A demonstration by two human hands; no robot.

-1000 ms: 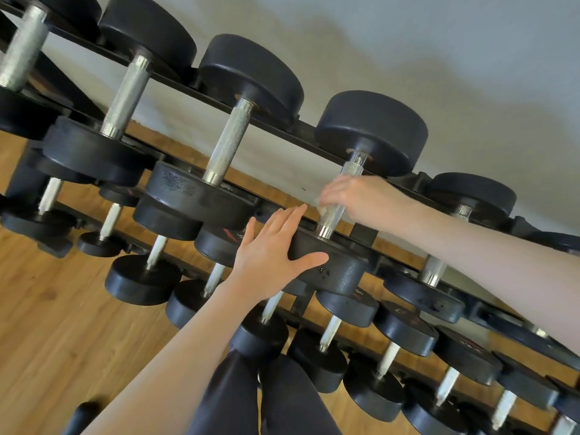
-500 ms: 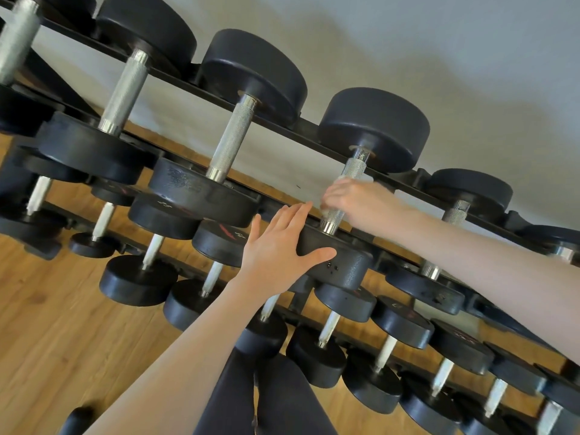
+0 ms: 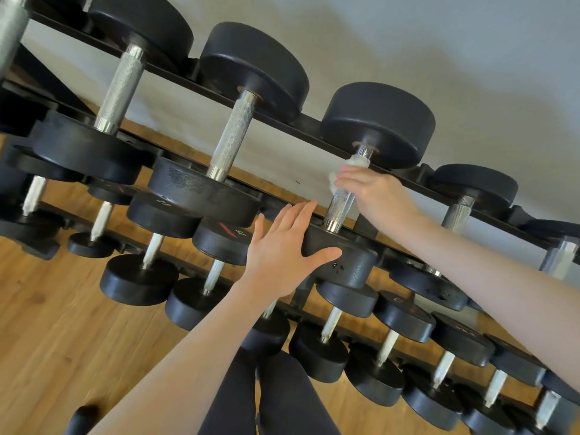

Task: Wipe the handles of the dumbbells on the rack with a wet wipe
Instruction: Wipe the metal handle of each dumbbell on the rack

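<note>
A black rack (image 3: 175, 70) carried rows of dumbbells on three tiers, and the wiped dumbbell (image 3: 361, 189) on the top tier served as the landmark for everything else. To its left on the same tier sat two larger dumbbells (image 3: 232, 133) with long knurled steel handles, close enough that the nearest black head almost met the landmark's front head. To its right a smaller dumbbell (image 3: 458, 211) rested in the next cradle. Below it, the middle and bottom tiers held smaller black dumbbells (image 3: 332, 328) with short pale handles, crowded side by side. Under and behind all of that lay a wooden floor (image 3: 47, 324), and a pale wall (image 3: 439, 42) rose beyond the rack. The person's dark-clad legs (image 3: 266, 397) showed below the landmark.

The left hand (image 3: 282, 246) lay flat with fingers straight against the rim of the landmark's front head, thumb spread out over its face. The right hand (image 3: 373, 193) curled round the upper part of the handle (image 3: 340, 208), its grip closed on a white wet wipe (image 3: 356, 161), which bunched out above the fingers just below the rear head. The hand and wipe hid most of the handle's upper half; the lower half showed bare, bright, cross-hatched steel with a polished collar where it met the front head. Both heads were matte black, the front one scuffed.
</note>
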